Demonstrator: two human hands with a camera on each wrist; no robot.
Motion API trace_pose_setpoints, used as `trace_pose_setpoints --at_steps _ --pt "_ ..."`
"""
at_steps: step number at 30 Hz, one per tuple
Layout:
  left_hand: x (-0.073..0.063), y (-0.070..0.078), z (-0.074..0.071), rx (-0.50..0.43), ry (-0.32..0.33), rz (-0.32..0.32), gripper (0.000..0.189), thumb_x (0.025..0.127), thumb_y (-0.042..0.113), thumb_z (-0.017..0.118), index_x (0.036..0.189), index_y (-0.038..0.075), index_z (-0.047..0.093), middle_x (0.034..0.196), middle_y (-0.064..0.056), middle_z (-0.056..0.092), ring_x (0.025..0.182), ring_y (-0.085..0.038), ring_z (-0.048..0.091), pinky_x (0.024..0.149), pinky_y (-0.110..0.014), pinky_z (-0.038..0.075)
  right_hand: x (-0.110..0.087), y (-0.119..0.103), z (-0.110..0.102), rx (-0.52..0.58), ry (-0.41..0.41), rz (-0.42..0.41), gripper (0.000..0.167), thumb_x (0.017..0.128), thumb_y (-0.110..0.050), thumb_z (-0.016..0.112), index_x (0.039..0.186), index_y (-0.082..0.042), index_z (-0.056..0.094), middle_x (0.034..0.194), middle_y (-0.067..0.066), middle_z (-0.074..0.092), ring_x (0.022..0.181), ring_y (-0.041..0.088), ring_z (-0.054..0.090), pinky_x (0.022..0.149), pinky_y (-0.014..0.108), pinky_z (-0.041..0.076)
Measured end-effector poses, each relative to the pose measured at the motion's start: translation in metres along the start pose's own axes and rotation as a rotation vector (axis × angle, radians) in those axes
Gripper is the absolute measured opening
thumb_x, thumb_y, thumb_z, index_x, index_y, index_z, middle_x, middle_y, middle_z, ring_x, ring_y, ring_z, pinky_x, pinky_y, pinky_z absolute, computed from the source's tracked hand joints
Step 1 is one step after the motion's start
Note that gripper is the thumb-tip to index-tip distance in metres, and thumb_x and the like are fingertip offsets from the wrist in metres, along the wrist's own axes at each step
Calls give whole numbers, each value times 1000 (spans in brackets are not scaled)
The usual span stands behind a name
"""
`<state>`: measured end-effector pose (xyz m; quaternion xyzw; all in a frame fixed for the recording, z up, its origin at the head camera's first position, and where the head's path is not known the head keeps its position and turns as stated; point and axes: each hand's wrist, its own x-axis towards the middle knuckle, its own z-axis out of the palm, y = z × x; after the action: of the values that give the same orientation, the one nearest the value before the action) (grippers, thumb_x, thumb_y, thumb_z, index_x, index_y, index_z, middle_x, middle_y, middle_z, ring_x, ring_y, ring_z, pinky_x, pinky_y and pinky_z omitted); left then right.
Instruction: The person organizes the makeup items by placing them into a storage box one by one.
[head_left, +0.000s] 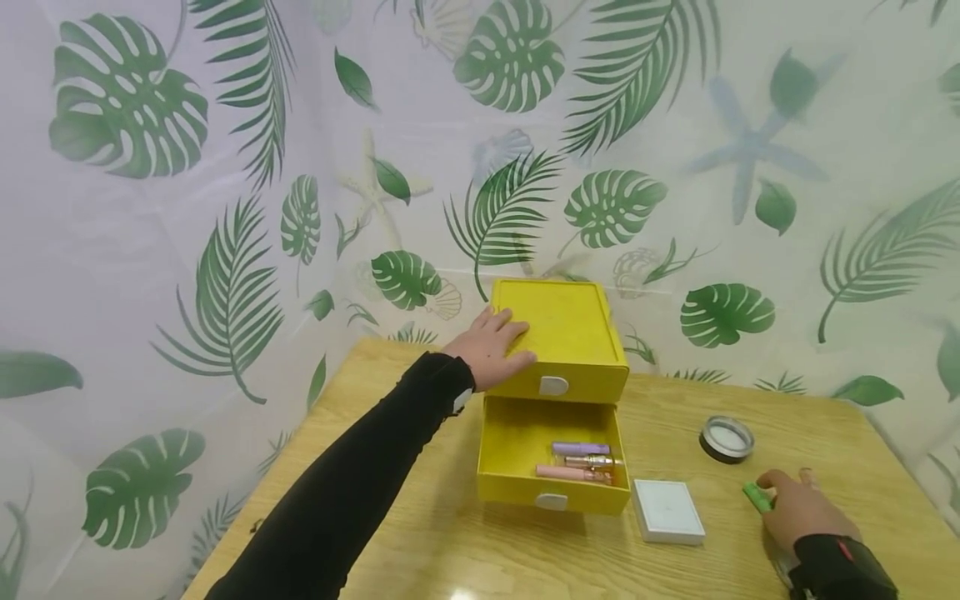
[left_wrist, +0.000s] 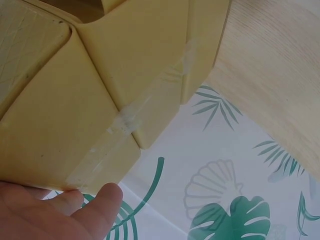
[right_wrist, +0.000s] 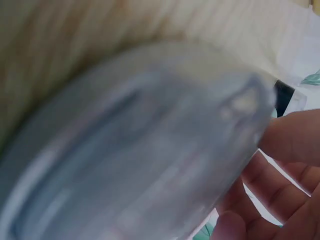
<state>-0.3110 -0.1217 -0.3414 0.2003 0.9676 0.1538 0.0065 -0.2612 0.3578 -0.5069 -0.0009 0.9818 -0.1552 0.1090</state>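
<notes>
A small yellow two-drawer box point(head_left: 555, 321) stands on the table with its lower drawer point(head_left: 517, 487) pulled out. Inside that drawer lie a purple tube point(head_left: 581, 448) and several pinkish tubes. My left hand point(head_left: 491, 346) rests on the box's top left edge, fingers spread; the left wrist view shows the fingertips at the box's taped side point(left_wrist: 100, 155). At the right, my right hand point(head_left: 813, 512) pinches a small green item point(head_left: 757, 497) low over the table. A blurred, greyish see-through object point(right_wrist: 140, 150) fills much of the right wrist view and hides part of the fingers.
A white square box point(head_left: 667, 511) lies just right of the open drawer. Behind it, toward the right, is a round black-rimmed container with a clear top point(head_left: 727, 439). Leaf-patterned sheeting point(head_left: 615, 108) hangs close behind and left of the wooden table point(head_left: 420, 533).
</notes>
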Motion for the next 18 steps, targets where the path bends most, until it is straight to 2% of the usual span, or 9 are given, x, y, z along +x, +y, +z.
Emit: trace_pose_setpoints --at_steps 1,4,7,10,12,13,14,15,18 --pt "0 0 0 -1 -1 -1 65 104 55 43 158 20 37 167 -10 21 155 -32 8 123 -47 20 -1 -2 -1 8 0 -7 46 88 -5 60 132 5 51 126 37 58 139 64 7 85 79 41" --pt "0 0 -1 3 -5 1 65 104 55 43 158 20 37 167 -10 21 155 -32 8 123 -47 21 -5 -8 -3 32 3 -18 43 89 -7 63 130 4 54 112 27 66 139 65 3 86 78 41" --pt "0 1 -2 1 -4 7 66 104 55 43 158 19 37 167 -10 21 155 -32 8 123 -47 21 -10 -17 -6 53 15 -30 43 93 -11 63 132 3 55 110 23 67 136 68 6 90 78 38" --pt "0 1 -3 5 0 7 65 104 55 43 158 19 37 167 -10 21 155 -32 8 123 -47 20 -14 -32 -10 53 58 -95 40 95 -13 63 132 2 56 106 20 69 129 61 39 103 79 22" --pt "0 0 -4 7 2 5 65 104 55 43 158 19 37 167 -10 21 155 -32 8 123 -47 20 -17 -46 -15 44 101 -146 37 95 -12 62 130 0 58 102 16 70 109 52 60 104 81 12" --pt "0 0 -4 9 3 5 65 104 55 43 158 19 37 167 -10 21 155 -32 8 123 -47 20 -19 -53 -18 42 124 -171 35 95 -11 63 128 -1 59 101 14 70 99 45 65 102 82 9" --pt "0 0 -3 9 3 5 65 104 55 43 158 20 38 167 -10 21 155 -32 8 123 -47 20 -21 -62 -21 33 142 -191 34 95 -11 63 128 -2 60 101 13 70 89 39 68 99 83 14" --pt "0 -1 -3 8 3 6 65 104 55 43 158 20 38 167 -10 21 155 -32 8 123 -47 20 -24 -70 -25 36 155 -212 34 96 -11 64 128 -3 60 102 13 70 87 36 68 96 81 24" --pt "0 -1 -1 -2 -1 8 65 104 55 43 158 20 37 167 -10 20 155 -32 8 123 -47 20 -34 -99 -35 60 180 -287 36 96 -8 63 132 -5 60 107 14 68 88 31 66 79 61 48"
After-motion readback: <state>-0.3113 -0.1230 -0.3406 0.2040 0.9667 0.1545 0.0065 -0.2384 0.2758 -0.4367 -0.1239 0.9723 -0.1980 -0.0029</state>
